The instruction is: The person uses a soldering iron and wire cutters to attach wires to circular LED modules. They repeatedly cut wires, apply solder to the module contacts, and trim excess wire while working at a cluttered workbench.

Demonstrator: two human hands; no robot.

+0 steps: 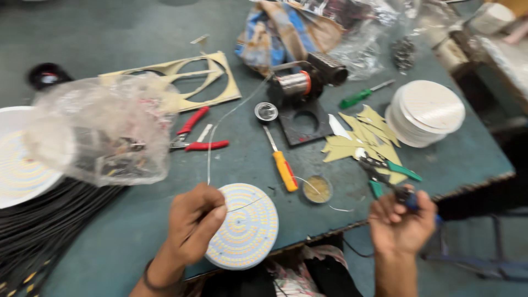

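While both hands work at the near edge of the green table (110,231), the entry reads:

Left hand (192,225): fingers pinched on a thin wire (212,148), resting on the left rim of the LED disc (247,225).

Right hand (401,223): off the table edge, fingers clenched round a dark, blue-handled tool (410,199); it looks like a soldering iron, though the tip is too blurred to tell.

Wire: runs from the pinch up the table toward the spool (294,83) on its black stand (302,124); a short end lies over the disc face.

LED disc: round, white, studded with yellow dots, flat at the near edge and partly overhanging it.

Step in hand: judged to be feeding the wire end to a point on the disc, the tool not yet brought over.

Next move calls for: a steady pinch holding the wire end on one spot, and the tool carried across from the right without dragging the wire.

Nearby: orange screwdriver (285,170) and small tin (317,189) just right of the disc; red pliers (195,135) beyond it; green cutters (388,168) on yellow offcuts (363,140); green screwdriver (363,96); stack of white discs (426,113) far right.

Left side: clear bag (99,132) of parts, a second disc (16,159), black cables (44,225).
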